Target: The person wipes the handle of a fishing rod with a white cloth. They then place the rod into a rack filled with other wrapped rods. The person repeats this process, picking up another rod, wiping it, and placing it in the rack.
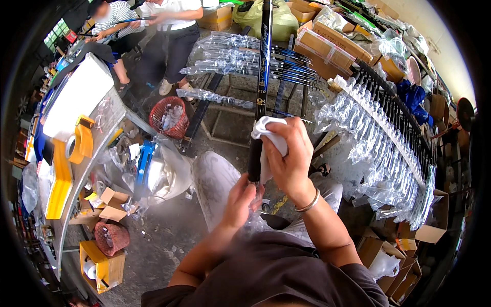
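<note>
A black fishing rod with blue marks and gold trim stands nearly upright before me, running off the top of the view. Around its lower part my right hand is closed on a white cloth, which lies against the rod just above the dark grip. Below, at the butt end, my left hand has its thumb and fingers closed round the rod. Some clear plastic shows beside those fingers; whether it is a sleeve on the rod I cannot tell.
Plastic-wrapped rods lie across a metal stand ahead. More wrapped rods fill a rack at right. A red basket stands on the floor. At left are a table and yellow tape dispenser. Two people work at upper left.
</note>
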Motion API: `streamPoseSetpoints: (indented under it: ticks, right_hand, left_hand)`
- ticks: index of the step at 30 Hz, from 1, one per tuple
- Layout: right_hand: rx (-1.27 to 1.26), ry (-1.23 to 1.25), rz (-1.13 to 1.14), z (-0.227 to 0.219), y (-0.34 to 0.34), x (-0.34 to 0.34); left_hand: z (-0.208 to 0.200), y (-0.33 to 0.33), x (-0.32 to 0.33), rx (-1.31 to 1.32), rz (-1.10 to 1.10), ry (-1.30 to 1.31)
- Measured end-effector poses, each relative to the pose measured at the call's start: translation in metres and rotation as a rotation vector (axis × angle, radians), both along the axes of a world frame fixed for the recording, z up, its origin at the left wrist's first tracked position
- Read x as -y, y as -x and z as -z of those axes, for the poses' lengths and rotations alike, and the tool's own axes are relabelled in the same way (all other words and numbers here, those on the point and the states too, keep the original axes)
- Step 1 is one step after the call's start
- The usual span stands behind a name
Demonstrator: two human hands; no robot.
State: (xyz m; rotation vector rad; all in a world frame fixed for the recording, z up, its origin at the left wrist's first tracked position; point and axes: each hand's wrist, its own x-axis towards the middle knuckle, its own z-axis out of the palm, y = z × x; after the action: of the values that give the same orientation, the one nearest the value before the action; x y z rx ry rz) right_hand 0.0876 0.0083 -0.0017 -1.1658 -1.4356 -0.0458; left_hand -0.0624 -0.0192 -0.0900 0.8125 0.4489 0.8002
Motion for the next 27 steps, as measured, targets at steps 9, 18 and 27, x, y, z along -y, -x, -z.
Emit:
streamPoseSetpoints:
  ticks: [9, 18, 27]
  right_hand:
    - [0.022, 0.007, -0.071, 0.006, -0.005, 0.000]
    - [0.019, -0.040, -0.073, 0.010, -0.012, -0.003]
    - [0.100, -0.024, -0.071, 0.010, -0.016, 0.010]
  left_hand:
    - [0.006, 0.000, -0.003, -0.043, 0.029, 0.011]
    - [0.007, -0.003, -0.003, -0.016, 0.052, -0.018]
    - [0.000, -0.003, 0.000, -0.066, 0.089, -0.004]
